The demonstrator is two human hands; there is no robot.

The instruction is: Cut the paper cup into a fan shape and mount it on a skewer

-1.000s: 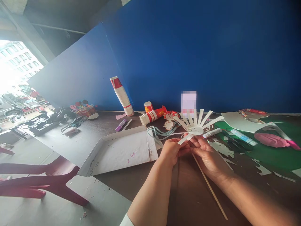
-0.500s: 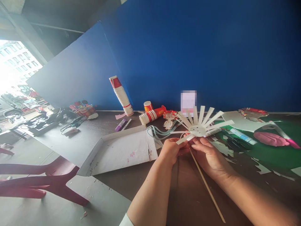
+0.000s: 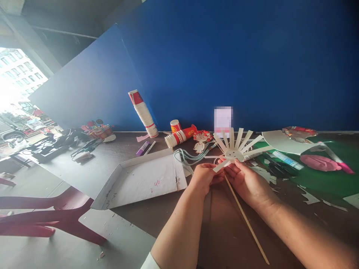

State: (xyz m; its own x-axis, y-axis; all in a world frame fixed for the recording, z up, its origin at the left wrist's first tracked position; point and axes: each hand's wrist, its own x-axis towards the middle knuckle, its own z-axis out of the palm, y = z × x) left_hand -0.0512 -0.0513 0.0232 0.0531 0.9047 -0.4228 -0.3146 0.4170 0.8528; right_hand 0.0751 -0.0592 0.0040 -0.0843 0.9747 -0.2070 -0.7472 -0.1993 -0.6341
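Observation:
A cut paper cup [image 3: 235,155], its wall slit into white strips that fan out around the round base, is held up between my hands. Small dark dots mark the base. My left hand [image 3: 204,176] is closed on the cup's near-left side, by one strip. The thumb of my right hand [image 3: 249,183] presses the near edge of the base, with its fingers curled beneath. From under the cup a thin wooden stick [image 3: 246,220] slants toward me and to the right. Whether the stick is fixed to the cup is hidden by the fingers.
Left of my hands lies an open white cardboard box [image 3: 146,179]. Behind are a tall stack of paper cups [image 3: 144,116], a purple glue stick [image 3: 143,148] and a paper figure [image 3: 200,144]. To the right lie black scissors [image 3: 282,168], a pink balloon [image 3: 319,163] and paper scraps.
My right thumb has moved up onto the near edge of the cup's base. The cup has tilted slightly, and the whole view has shifted a little.

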